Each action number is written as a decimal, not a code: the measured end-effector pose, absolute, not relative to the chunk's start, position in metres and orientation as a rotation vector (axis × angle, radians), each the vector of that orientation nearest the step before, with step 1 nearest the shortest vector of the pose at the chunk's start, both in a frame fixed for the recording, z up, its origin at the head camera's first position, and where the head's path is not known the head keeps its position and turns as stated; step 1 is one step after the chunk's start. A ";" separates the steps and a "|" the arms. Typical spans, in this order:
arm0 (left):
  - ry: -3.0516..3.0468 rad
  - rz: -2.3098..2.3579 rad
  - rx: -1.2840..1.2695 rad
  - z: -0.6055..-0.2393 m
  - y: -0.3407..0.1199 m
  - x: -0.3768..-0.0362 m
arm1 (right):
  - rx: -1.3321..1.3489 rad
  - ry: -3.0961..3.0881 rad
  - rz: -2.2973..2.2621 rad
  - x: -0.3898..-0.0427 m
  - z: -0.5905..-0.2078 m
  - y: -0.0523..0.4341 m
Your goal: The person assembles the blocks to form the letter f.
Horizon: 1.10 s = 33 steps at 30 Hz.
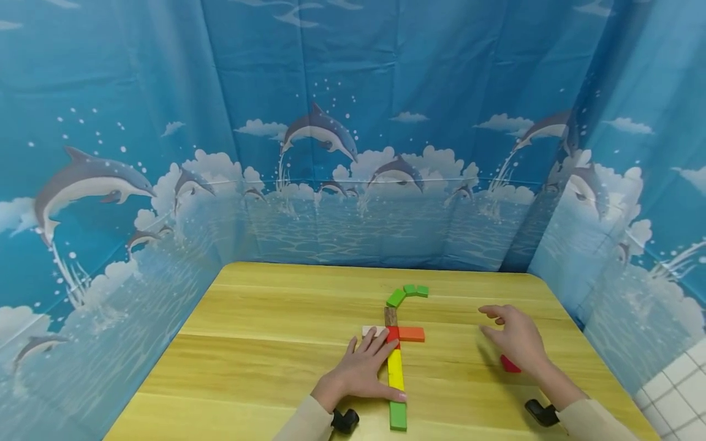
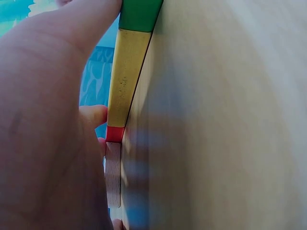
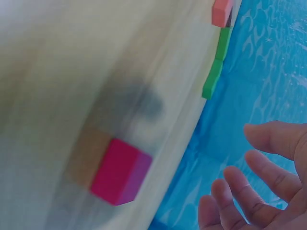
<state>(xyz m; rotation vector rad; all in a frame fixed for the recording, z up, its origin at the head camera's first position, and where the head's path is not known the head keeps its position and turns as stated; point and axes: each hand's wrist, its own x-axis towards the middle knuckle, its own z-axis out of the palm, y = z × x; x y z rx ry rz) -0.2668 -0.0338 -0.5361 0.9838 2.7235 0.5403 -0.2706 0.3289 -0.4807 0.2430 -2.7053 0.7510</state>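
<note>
My left hand [image 1: 361,372] is spread over a row of flat wooden blocks on the table. Its fingertips touch the red block [image 1: 393,340] and the white block [image 1: 371,331]. The thumb rests where the long yellow block [image 2: 125,79] meets the lower green block [image 1: 398,418]. An orange block [image 1: 411,334] lies right of the red one, and a brown block [image 1: 390,316] above it. My right hand [image 1: 515,339] hovers over the table's right side, holding nothing, fingers loosely bent. Below its palm sits a separate red block [image 3: 119,173], partly covered in the head view.
Several small green blocks [image 1: 396,298] curve from the brown block toward the right. The yellow wood-grain table [image 1: 265,318] reaches back to a blue dolphin-print curtain [image 1: 353,233]. White tiles [image 1: 675,392] show at the lower right.
</note>
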 end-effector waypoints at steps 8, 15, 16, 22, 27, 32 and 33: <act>2.719 0.564 0.997 -0.537 -0.034 -0.270 | 0.240 -2.762 0.772 -0.260 -0.487 0.343; 2.713 0.555 0.974 -0.539 -0.035 -0.269 | 0.225 -2.820 0.783 -0.249 -0.493 0.355; 2.714 0.554 0.974 -0.539 -0.035 -0.270 | 0.222 -2.825 0.783 -0.248 -0.495 0.357; 2.716 0.567 0.986 -0.538 -0.034 -0.269 | 0.198 -2.865 0.804 -0.240 -0.502 0.367; 2.716 0.561 0.987 -0.538 -0.034 -0.268 | 0.181 -2.893 0.771 -0.232 -0.508 0.370; 2.713 0.565 0.991 -0.537 -0.034 -0.268 | 0.203 -2.915 0.728 -0.230 -0.511 0.370; 2.714 0.563 0.991 -0.537 -0.035 -0.268 | 0.215 -2.917 0.715 -0.231 -0.511 0.370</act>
